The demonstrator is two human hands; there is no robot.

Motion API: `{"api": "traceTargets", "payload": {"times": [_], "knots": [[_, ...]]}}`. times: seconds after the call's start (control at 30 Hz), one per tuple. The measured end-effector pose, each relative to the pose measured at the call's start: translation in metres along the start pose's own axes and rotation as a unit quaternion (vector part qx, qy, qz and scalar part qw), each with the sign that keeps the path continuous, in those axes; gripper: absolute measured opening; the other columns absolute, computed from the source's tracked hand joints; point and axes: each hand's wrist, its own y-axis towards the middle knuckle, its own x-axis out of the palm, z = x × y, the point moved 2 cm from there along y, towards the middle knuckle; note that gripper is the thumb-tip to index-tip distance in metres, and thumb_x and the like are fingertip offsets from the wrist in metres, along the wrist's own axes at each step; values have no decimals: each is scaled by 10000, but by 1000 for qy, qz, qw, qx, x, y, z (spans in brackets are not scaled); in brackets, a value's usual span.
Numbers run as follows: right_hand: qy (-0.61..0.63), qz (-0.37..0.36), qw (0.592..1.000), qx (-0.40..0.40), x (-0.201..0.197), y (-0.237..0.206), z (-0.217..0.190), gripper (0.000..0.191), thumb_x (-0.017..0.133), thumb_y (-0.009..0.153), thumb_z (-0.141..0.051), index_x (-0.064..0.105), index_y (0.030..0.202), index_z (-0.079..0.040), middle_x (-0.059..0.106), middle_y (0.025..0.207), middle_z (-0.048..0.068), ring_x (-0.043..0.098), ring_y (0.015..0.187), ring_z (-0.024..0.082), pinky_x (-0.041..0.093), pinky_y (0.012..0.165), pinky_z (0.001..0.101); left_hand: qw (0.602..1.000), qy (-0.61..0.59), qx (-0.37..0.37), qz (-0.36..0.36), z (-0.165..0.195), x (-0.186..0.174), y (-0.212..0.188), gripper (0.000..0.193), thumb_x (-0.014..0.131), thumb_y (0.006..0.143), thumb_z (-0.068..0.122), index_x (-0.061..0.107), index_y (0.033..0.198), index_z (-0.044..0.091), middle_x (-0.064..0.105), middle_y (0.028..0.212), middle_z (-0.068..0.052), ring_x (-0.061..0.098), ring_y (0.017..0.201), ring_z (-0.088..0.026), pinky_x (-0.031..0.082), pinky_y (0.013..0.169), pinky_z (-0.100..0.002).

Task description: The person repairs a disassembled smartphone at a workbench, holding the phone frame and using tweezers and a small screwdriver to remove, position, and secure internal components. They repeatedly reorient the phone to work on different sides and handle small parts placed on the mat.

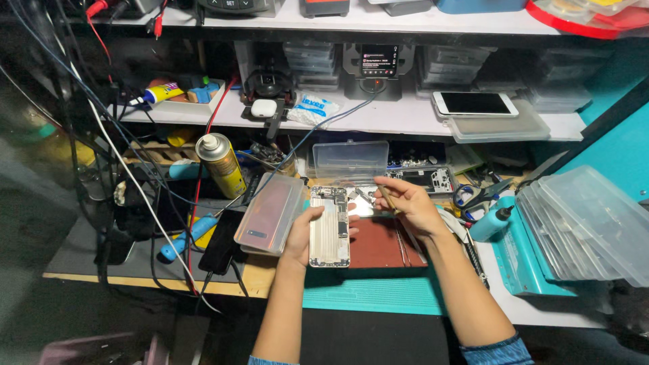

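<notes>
We hold an opened phone [329, 227] upright in our left hand [302, 234] — its bare frame and circuit board face us, the left grip closed around its lower left edge with fingers behind and thumb at the side. Just right of that grip, our right hand [407, 203] pinches a thin brown tool [386, 199] between thumb and fingertips, the tip pointing up and left, near the phone's top right corner but not clearly touching it.

Both forearms come in from the bottom edge, the left rising nearly straight, the right angled in from the lower right with the wrist bent toward the phone.

Room is tight. Directly left of the left grip a clear plastic case [270, 213] leans close to the phone's edge, and beyond it stands a yellow spray can [221, 164]. Under the right grip lies a red mat [378, 245]; behind both grips sits a clear lidded box [349, 159] and another stripped phone frame [426, 179]. To the right of the right grip a teal bottle [491, 223] and stacked clear lids [585, 230] crowd the worktop [375, 292] — only its front edge, below the hands, shows bare strip.
</notes>
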Motion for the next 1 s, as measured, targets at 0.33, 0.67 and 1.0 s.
{"api": "traceTargets", "payload": {"times": [0.33, 0.67, 1.0], "knots": [[-303, 79, 924, -219, 21, 17, -1, 177, 666, 978, -90, 734, 1113, 0, 717, 1034, 64, 667, 941, 169, 531, 837, 300, 990, 119, 69, 32, -1, -5, -2, 408, 451, 994, 54, 516, 1363, -108, 677, 1253, -249, 722, 1082, -341, 626, 839, -427], [-481, 91, 847, -209, 37, 31, -8, 167, 576, 1019, -166, 622, 1013, -6, 674, 898, 207, 665, 850, 397, 513, 744, 430, 989, 132, 71, 8, -1, 2, -6, 348, 513, 998, 53, 563, 1311, -91, 714, 1156, -217, 745, 1017, -298, 635, 824, -393], [-470, 129, 848, -210, 26, 24, -8, 154, 611, 1008, -179, 655, 1036, -34, 680, 884, 207, 674, 826, 407, 512, 710, 463, 989, 131, 71, 2, 0, 6, -5, 337, 523, 997, 58, 571, 1293, -95, 721, 1138, -236, 748, 1005, -300, 636, 830, -401]]}}
